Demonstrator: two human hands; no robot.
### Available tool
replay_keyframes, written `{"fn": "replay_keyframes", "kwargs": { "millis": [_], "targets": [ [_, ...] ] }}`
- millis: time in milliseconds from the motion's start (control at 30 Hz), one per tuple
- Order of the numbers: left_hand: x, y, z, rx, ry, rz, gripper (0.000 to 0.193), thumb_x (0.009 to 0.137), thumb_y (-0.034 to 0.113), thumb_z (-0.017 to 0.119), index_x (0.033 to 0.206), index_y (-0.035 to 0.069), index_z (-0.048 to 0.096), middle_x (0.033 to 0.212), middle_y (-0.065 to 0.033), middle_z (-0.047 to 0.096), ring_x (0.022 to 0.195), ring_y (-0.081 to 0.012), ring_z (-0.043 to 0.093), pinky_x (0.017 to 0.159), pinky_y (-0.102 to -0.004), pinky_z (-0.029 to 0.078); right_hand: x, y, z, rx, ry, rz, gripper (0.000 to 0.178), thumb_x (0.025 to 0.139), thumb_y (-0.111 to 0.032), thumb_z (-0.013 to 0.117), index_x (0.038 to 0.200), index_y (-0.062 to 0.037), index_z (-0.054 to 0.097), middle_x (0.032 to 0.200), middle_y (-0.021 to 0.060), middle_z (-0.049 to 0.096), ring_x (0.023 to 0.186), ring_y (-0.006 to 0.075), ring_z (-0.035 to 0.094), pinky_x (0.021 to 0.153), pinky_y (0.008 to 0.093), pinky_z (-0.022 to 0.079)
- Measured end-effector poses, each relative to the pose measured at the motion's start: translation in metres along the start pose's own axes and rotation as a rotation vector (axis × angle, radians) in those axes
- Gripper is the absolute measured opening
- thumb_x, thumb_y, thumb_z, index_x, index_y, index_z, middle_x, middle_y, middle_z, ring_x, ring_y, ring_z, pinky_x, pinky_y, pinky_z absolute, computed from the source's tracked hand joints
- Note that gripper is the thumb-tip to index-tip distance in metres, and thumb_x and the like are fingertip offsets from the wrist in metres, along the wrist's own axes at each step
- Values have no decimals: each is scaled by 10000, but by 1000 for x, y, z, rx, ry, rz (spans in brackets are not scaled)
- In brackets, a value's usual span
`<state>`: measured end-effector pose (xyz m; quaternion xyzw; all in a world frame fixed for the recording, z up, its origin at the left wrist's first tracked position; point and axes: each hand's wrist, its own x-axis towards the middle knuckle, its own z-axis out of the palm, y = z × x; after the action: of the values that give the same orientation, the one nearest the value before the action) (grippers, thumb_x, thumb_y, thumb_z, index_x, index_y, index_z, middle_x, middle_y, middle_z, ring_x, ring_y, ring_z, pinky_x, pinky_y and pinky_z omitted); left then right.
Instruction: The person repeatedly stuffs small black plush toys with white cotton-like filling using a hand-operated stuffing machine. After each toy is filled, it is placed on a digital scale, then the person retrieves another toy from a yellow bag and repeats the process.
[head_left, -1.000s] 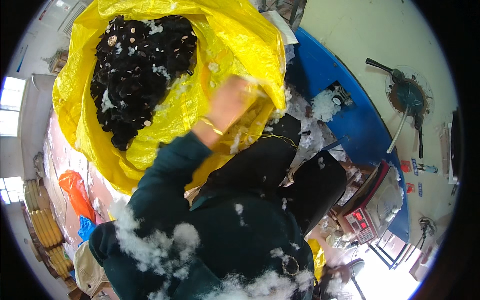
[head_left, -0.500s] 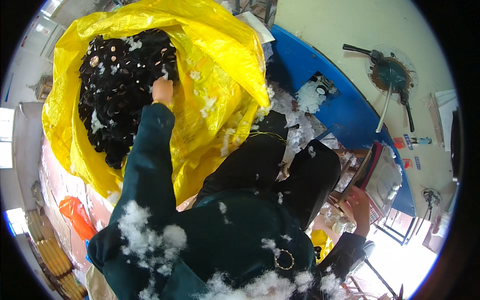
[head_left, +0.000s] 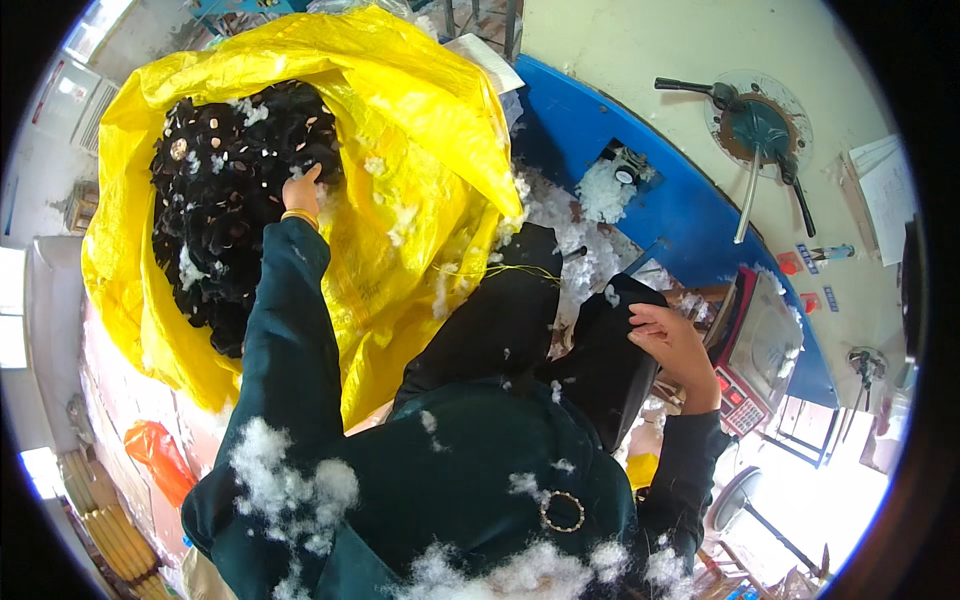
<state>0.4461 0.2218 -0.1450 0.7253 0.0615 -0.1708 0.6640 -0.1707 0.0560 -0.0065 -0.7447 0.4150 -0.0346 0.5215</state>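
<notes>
A big yellow woven sack [head_left: 430, 130] gapes at the left, heaped with black plush pieces [head_left: 225, 235] that show small pale spots and tufts of white stuffing. My left hand [head_left: 302, 192], with a yellow bracelet at the wrist, reaches onto the right side of the heap. Its thumb points up and the fingers close around a black plush piece, partly hidden by the pile. My right hand [head_left: 672, 342] hovers over my right thigh, fingers loosely bent and apart, holding nothing.
A blue-sided table [head_left: 560, 130] with a pale top curves along the right, bearing a lever device [head_left: 755, 130]. White stuffing [head_left: 605, 190] fills an opening in its side. Near my right wrist are a red calculator [head_left: 742, 405] and a clear-topped box. An orange bag [head_left: 160, 460] lies lower left.
My right hand has risen from beside the wooden-edged tray to above my thigh. My left hand stays at the black heap, its thumb now extended. The view has shifted slightly.
</notes>
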Motion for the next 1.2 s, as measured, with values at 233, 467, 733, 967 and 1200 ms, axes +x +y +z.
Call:
{"fn": "replay_keyframes", "kwargs": {
  "millis": [233,467,733,967,1200],
  "targets": [
    [-77,15,-2,114,-545,322,142,876,152,616,974,50,630,892,-49,595,690,-146,546,618,-284,452,-7,-8,8,32,-4,-24,357,832,-79,668,1181,-32,608,1039,111,675,913,160,646,808,271,498],
    [-260,77,70,151,-1052,-115,215,884,144,615,1057,20,647,890,16,653,628,-48,568,466,-173,358,40,-80,39,-129,186,-711,336,815,24,649,1134,-81,648,1059,91,591,843,186,641,733,312,526],
    [-336,67,140,247,-1478,-112,329,947,328,555,1119,58,631,1157,-66,608,1060,-141,570,895,-283,453,33,-74,31,-175,253,-742,222,737,19,681,914,-61,575,953,63,554,824,238,598,672,333,486],
    [-402,3,172,-12,-1583,57,459,944,229,544,1344,37,428,1145,-45,574,979,-86,560,799,-231,466,33,-35,30,762,372,-170,205,931,-138,612,945,25,489,727,50,557,528,118,563,485,241,448],
    [-422,9,212,-70,-1510,-497,410,987,417,470,1232,103,570,1079,-25,641,964,-130,625,823,-271,511,7,-26,5,-402,487,-554,292,780,-274,725,792,-37,557,753,146,550,711,373,560,575,425,444]
  ]
}}
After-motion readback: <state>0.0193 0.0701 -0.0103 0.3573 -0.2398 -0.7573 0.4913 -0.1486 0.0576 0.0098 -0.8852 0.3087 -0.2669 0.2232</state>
